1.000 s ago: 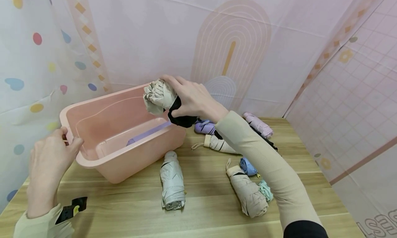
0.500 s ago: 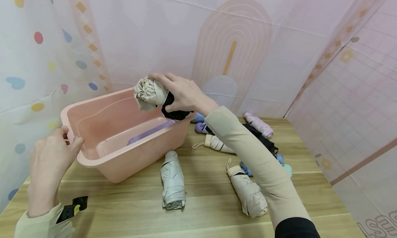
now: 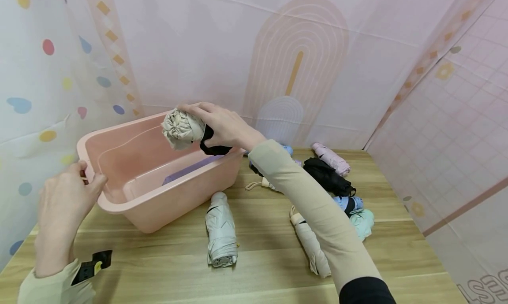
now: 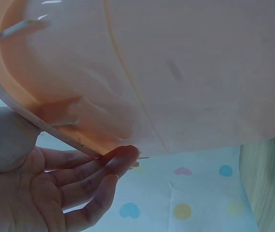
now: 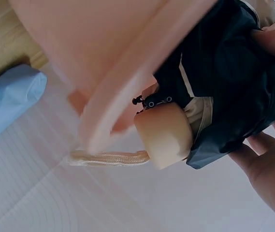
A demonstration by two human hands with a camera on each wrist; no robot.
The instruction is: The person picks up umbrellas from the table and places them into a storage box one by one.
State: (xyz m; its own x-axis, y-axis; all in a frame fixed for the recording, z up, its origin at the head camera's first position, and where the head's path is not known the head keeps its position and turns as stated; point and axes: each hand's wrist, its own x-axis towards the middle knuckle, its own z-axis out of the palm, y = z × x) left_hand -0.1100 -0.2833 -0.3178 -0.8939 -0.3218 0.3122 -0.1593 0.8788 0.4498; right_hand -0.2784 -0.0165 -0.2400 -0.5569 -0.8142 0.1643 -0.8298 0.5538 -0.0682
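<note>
Left hand (image 3: 67,198): grip pinching end of pink tub (image 3: 178,207). Right hand (image 3: 226,128): grip curled round beige-and-black umbrella (image 3: 183,128), over tub. Grey umbrella (image 3: 221,233): on table (image 3: 263,251).

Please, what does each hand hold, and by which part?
The left hand holds the pink tub by the rim at its left end. The right hand grips a folded beige umbrella around its black cloth part.
</note>
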